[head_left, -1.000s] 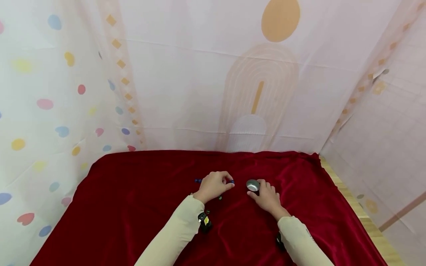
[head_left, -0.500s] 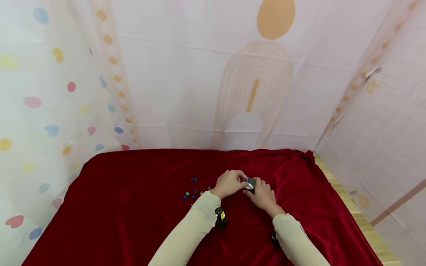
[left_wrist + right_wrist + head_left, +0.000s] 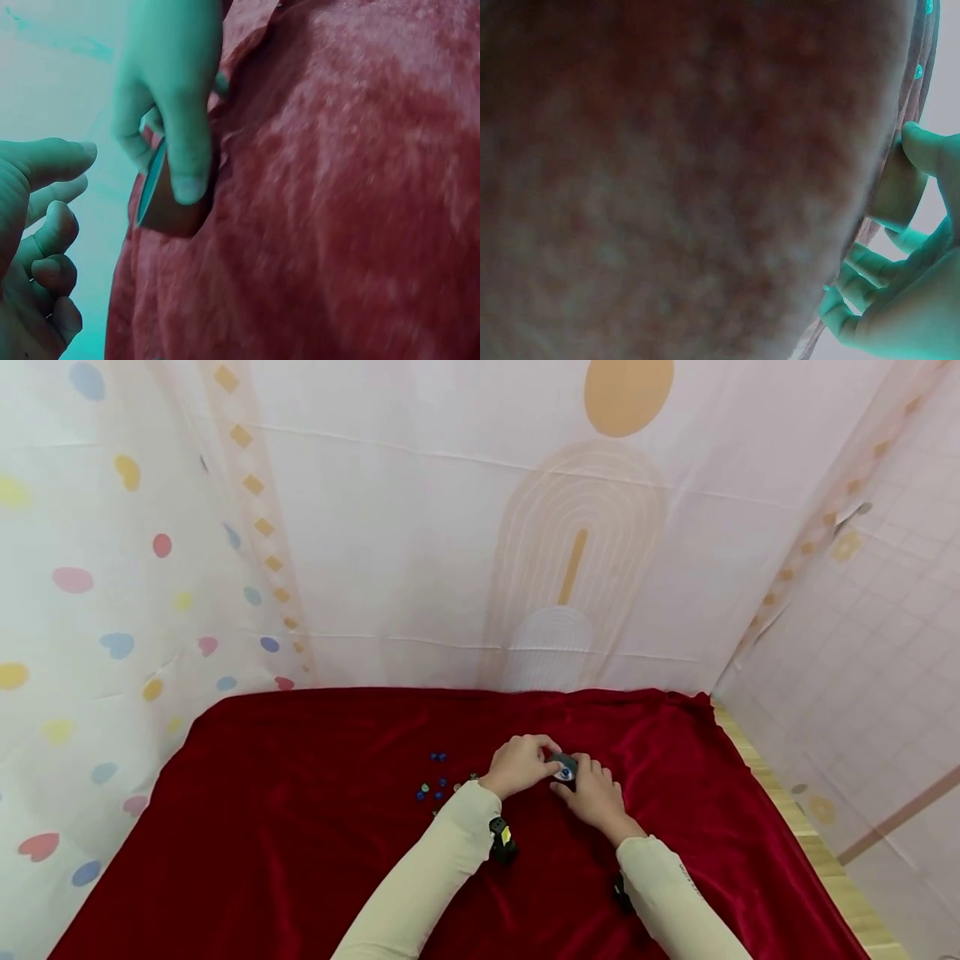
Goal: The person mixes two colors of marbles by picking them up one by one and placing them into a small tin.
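My right hand (image 3: 597,795) grips a small cup (image 3: 561,759), grey outside and silvery inside, tilted so its mouth faces me. A small round blue piece (image 3: 566,772) shows inside the cup. My left hand (image 3: 517,767) is close at the cup's left side, thumb and forefinger apart. In the left wrist view that hand's fingers (image 3: 60,227) are loosely bent with nothing between them, away from the cup (image 3: 193,217). The right wrist view shows thumb and fingers (image 3: 870,264) around the cup (image 3: 896,187).
Several small blue pieces (image 3: 438,757) and green ones (image 3: 425,787) lie scattered left of my left hand, on a red velvety cloth (image 3: 337,827). A patterned curtain (image 3: 420,527) hangs behind. A wooden edge (image 3: 810,827) shows at the right.
My left hand has moved right to the cup and its fingers have parted. A blue piece that it pinched is now inside the cup. My right hand keeps its grip.
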`<state>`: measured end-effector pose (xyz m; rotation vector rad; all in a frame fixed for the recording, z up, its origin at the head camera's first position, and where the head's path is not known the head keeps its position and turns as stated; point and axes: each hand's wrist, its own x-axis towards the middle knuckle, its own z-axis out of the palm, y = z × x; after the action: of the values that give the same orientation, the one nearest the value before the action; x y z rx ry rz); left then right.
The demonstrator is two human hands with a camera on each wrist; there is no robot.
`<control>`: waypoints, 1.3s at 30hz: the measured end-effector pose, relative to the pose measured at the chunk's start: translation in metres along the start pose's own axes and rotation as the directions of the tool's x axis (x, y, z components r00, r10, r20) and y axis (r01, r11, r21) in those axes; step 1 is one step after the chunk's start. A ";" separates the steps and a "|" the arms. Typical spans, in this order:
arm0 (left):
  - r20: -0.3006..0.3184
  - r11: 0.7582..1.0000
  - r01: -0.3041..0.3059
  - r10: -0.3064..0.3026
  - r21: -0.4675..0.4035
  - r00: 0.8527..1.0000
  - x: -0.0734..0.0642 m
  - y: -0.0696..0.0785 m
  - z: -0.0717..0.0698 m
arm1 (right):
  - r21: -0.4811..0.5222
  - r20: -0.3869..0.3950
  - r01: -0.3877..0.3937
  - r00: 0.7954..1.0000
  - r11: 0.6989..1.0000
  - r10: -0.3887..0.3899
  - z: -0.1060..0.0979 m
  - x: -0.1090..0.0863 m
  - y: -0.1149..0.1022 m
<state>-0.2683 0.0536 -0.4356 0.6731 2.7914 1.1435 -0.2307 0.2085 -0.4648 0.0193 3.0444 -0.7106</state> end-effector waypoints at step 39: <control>-0.111 0.977 0.194 -0.183 0.093 0.977 -0.056 -0.086 -0.093 | 0.000 0.002 0.011 1.000 1.000 -0.011 -0.003 -0.005 0.002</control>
<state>-0.2694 -0.0847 -0.4335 0.3537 2.9393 1.0329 -0.2255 0.2114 -0.4627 0.0019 3.0446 -0.7107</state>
